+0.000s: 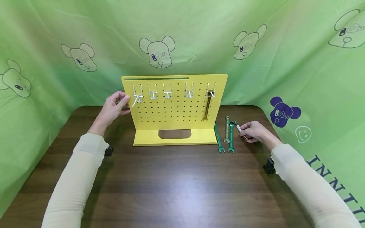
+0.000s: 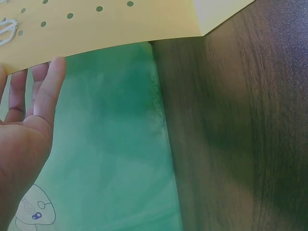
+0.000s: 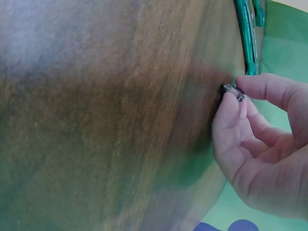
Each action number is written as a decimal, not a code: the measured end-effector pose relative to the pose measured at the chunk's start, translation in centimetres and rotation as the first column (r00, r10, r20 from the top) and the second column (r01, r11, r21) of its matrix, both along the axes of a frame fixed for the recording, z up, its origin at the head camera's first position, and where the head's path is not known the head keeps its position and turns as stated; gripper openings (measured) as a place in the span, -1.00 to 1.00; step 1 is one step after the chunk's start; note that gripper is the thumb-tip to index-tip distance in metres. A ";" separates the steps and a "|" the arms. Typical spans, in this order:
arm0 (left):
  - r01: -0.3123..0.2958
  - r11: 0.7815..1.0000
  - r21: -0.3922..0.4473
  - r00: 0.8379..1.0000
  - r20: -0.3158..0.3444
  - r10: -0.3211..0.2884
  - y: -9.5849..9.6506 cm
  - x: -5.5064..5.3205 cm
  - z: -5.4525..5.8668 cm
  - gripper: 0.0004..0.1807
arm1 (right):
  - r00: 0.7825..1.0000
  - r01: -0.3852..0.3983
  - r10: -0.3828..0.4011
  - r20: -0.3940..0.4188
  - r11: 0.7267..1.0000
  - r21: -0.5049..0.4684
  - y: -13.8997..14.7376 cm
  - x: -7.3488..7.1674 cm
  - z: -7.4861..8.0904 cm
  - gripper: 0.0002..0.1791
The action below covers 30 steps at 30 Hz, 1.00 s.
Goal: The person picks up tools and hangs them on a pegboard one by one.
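My left hand (image 1: 112, 107) holds the left edge of a yellow pegboard (image 1: 171, 114), thumb near the front face and fingers behind it. In the left wrist view the fingertips (image 2: 58, 62) meet the board's edge. At the right, my right hand (image 1: 253, 131) pinches a shiny metal wrench (image 1: 238, 127) between thumb and fingers, close over the table; the fingers hide much of it. Just left of that hand lie a green wrench (image 1: 231, 139), a pale green-gold wrench (image 1: 227, 129) and another green wrench (image 1: 218, 139) beside the board's base. A gold-brown wrench (image 1: 208, 107) hangs from the board's rightmost hook.
Several white hooks (image 1: 168, 93) line the upper pegboard; the leftmost hook (image 1: 137, 98) sits askew. The board's folded base (image 1: 146, 137) stands on the dark wooden table (image 1: 171, 183). Behind and around hangs a green curtain (image 1: 114, 31) printed with bear heads.
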<state>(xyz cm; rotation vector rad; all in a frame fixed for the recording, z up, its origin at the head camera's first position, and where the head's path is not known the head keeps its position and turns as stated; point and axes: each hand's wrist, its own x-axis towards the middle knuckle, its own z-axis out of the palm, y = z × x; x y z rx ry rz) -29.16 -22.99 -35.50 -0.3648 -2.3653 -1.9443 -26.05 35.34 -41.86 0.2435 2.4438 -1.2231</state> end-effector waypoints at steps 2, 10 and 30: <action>0.005 1.000 0.006 1.000 -0.001 -0.005 0.1 -0.1 0.0 -0.67 | 1.000 -0.013 0.013 0.006 1.000 -0.007 0.2 0.0 0.1 -0.53; 0.015 1.000 0.021 1.000 0.001 -0.015 0.2 -0.3 -0.1 -0.72 | 0.996 -0.085 0.085 -0.005 0.996 -0.041 0.6 0.4 0.9 -0.37; 0.009 1.000 0.004 1.000 0.012 -0.009 -0.2 -0.1 0.0 -0.68 | 0.933 -0.361 0.346 -0.104 0.893 -0.267 -8.7 2.0 6.1 -0.66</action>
